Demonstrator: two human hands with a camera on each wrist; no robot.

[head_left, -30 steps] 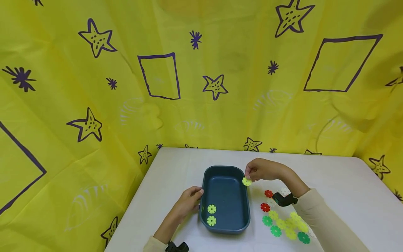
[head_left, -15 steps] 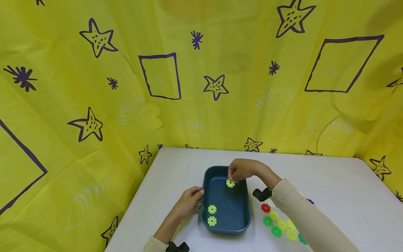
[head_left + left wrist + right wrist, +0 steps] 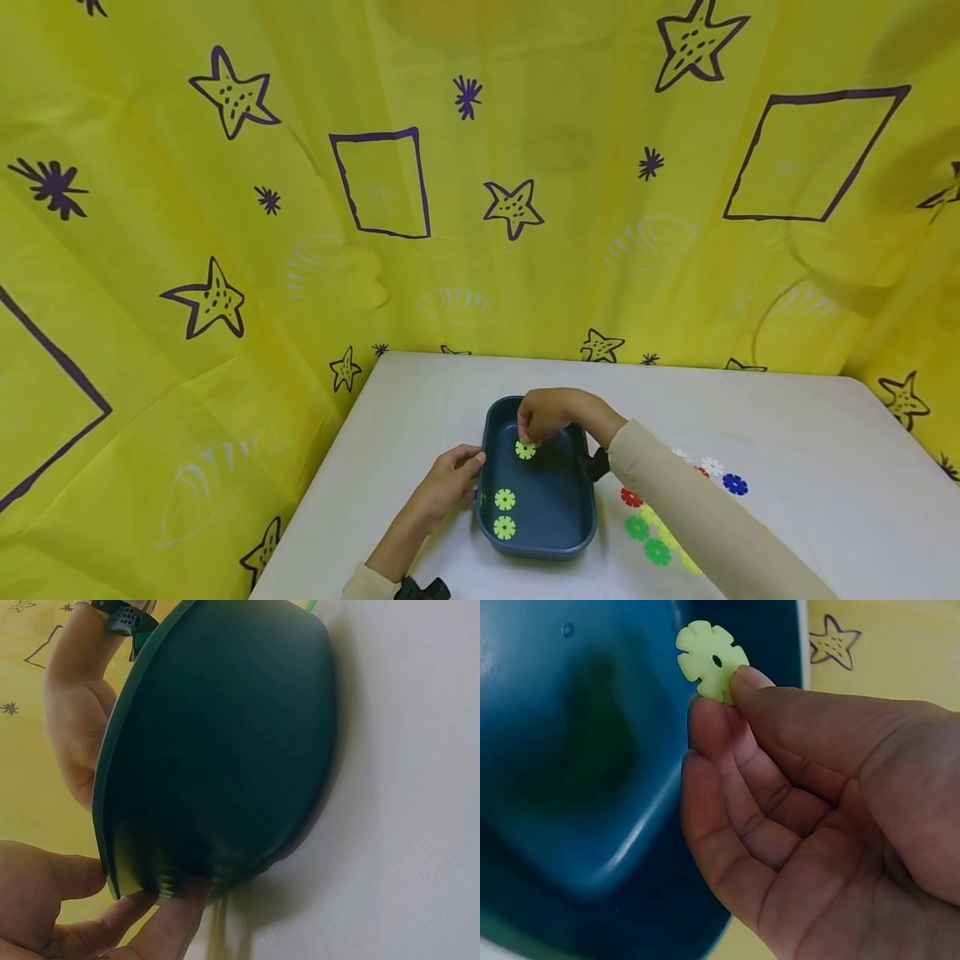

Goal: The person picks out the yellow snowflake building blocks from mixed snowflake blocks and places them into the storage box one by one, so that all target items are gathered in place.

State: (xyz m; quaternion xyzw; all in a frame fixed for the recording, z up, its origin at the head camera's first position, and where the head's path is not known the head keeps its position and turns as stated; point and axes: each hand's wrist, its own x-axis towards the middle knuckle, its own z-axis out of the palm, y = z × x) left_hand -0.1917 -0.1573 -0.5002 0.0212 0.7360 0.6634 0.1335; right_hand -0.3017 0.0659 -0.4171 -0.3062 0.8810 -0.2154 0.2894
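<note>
My right hand (image 3: 551, 414) is over the far part of a dark blue plastic tub (image 3: 551, 521). Its thumb and fingertips pinch a yellow-green notched disc (image 3: 703, 654) with a small hole in the middle. Two like discs, one nearer (image 3: 504, 527) and one just beyond it (image 3: 505, 499), lie on the tub floor at the near left. With the thumb at the rim and fingers under it, my left hand (image 3: 448, 477) grips the tub's left side, as the left wrist view also shows.
Right of the tub, loose notched discs lie on the white table (image 3: 420, 392): green (image 3: 657, 552), red (image 3: 631, 497), blue (image 3: 735, 484), white (image 3: 712, 466) and yellow. My right sleeve (image 3: 705, 508) covers part of them. A yellow patterned cloth (image 3: 450, 275) hangs behind the table.
My right hand has carried the yellow-green disc leftward from the tub's right rim to over its inside. The left hand, the tub and the two discs in it have stayed put.
</note>
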